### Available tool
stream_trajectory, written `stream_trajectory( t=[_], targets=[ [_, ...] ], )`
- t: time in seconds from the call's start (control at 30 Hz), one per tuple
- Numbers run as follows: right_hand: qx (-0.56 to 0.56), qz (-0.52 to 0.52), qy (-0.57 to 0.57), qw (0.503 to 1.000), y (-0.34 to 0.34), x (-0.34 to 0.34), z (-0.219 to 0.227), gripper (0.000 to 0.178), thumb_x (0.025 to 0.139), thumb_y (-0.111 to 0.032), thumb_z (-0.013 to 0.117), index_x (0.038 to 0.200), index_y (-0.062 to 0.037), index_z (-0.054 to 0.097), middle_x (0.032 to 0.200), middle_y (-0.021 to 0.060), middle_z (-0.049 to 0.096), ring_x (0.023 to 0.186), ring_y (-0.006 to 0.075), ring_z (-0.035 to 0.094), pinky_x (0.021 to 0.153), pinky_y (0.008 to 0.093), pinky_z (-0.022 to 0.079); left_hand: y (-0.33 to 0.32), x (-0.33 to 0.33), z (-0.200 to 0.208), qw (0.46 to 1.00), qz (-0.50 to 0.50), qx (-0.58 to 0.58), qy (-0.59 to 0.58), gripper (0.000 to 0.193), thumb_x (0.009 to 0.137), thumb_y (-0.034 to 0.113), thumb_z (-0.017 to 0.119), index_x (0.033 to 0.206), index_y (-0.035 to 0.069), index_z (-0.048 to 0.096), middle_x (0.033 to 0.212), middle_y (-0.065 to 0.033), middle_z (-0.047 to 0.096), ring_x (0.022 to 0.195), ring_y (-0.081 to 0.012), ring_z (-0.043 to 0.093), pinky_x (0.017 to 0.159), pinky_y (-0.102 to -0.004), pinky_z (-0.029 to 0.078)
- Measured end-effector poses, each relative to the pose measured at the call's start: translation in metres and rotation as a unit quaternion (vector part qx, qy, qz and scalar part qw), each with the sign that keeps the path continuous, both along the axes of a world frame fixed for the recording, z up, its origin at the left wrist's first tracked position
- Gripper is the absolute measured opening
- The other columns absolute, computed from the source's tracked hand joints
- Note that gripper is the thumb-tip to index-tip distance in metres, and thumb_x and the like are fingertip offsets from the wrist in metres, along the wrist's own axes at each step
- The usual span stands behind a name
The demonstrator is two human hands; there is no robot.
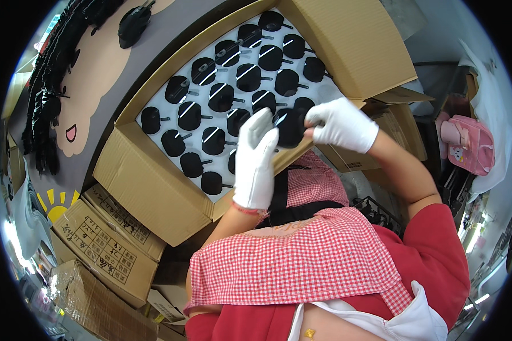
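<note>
My right hand (pixel 346 126), in a white glove with bare fingertips showing, pinches a glossy black lens (pixel 290 128) at its right side, where its tab would be. The lens is held up over the near edge of an open cardboard box (pixel 153 181). My left hand (pixel 255 162), also white-gloved, is raised just left of that lens, fingers stretched and thumb apart; whether it touches the lens I cannot tell. Inside the box, many similar rounded black lenses (pixel 221 97) with narrow tabs lie in slanting rows on a white sheet (pixel 202 142).
A grey board with a cartoon face (pixel 99 85) and black fringe stands behind the box on the left. Cartons with handwritten labels (pixel 105 244) are stacked at lower left. More cardboard (pixel 389 128) lies beneath my right forearm. A pink bag (pixel 471 145) sits far right.
</note>
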State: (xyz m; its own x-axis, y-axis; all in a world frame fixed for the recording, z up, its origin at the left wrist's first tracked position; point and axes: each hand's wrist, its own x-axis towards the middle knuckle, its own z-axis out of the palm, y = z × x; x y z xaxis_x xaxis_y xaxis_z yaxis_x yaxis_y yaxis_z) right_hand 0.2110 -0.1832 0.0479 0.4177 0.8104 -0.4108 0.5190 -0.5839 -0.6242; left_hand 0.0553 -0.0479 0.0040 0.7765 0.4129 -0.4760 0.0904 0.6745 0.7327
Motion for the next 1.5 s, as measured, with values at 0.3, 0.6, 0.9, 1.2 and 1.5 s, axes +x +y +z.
stream_trajectory(
  t=[0.3, 0.6, 0.9, 1.2, 1.5],
  targets=[
    [-0.059, -0.042, -0.148, 0.986, -0.033, 0.055, 0.005, 0.020, 0.080, -0.022, 0.072, 0.087, -0.0037, 0.071, 0.079, 0.0156, 0.069, 0.075, 0.0308, 0.068, 0.069, 0.0367, 0.053, 0.031, -0.044, -0.037, 0.936, -0.222, 0.234, 0.143, 0.043, 0.093, 0.020, 0.060, 0.130, 0.001, 0.051, 0.121, -0.0187, 0.061, 0.110, -0.0250, 0.061, 0.094, -0.0332, 0.048],
    [-0.039, 0.199, 0.026, 0.979, 0.055, -0.019, 0.021, 0.040, 0.080, -0.045, 0.068, 0.085, -0.0061, 0.073, 0.073, 0.0149, 0.068, 0.069, 0.0328, 0.067, 0.067, 0.0386, 0.053, 0.028, -0.008, 0.001, 0.937, 0.050, -0.337, -0.080, 0.051, 0.089, 0.014, 0.059, 0.137, 0.017, 0.044, 0.126, -0.0104, 0.054, 0.115, -0.0266, 0.054, 0.096, -0.0450, 0.046],
    [0.168, -0.132, -0.310, 0.927, 0.158, 0.204, -0.012, 0.043, 0.086, -0.034, 0.071, 0.120, -0.0087, 0.065, 0.118, 0.0151, 0.064, 0.106, 0.0271, 0.063, 0.091, 0.0347, 0.049, 0.100, 0.001, -0.018, 0.591, -0.121, 0.730, 0.322, 0.051, 0.074, 0.003, 0.060, 0.125, 0.005, 0.055, 0.117, -0.0150, 0.057, 0.093, -0.0335, 0.059, 0.077, -0.0401, 0.053],
    [0.006, -0.044, -0.520, 0.853, 0.215, 0.273, -0.043, 0.035, 0.091, -0.039, 0.061, 0.110, -0.0095, 0.065, 0.108, 0.0156, 0.065, 0.098, 0.0329, 0.064, 0.087, 0.0426, 0.051, 0.119, 0.003, -0.020, 0.527, -0.120, 0.762, 0.357, 0.039, 0.076, 0.000, 0.057, 0.114, 0.004, 0.063, 0.121, -0.0127, 0.058, 0.091, -0.0320, 0.061, 0.073, -0.0401, 0.054],
    [0.086, 0.005, -0.495, 0.865, 0.212, 0.282, -0.038, 0.028, 0.094, -0.037, 0.057, 0.104, -0.0119, 0.059, 0.098, 0.0146, 0.067, 0.086, 0.0376, 0.065, 0.075, 0.0455, 0.052, 0.099, -0.020, -0.023, 0.655, -0.027, 0.705, 0.270, 0.032, 0.074, 0.000, 0.061, 0.105, 0.007, 0.062, 0.113, -0.0166, 0.060, 0.099, -0.0374, 0.057, 0.086, -0.0452, 0.048]
  ],
)
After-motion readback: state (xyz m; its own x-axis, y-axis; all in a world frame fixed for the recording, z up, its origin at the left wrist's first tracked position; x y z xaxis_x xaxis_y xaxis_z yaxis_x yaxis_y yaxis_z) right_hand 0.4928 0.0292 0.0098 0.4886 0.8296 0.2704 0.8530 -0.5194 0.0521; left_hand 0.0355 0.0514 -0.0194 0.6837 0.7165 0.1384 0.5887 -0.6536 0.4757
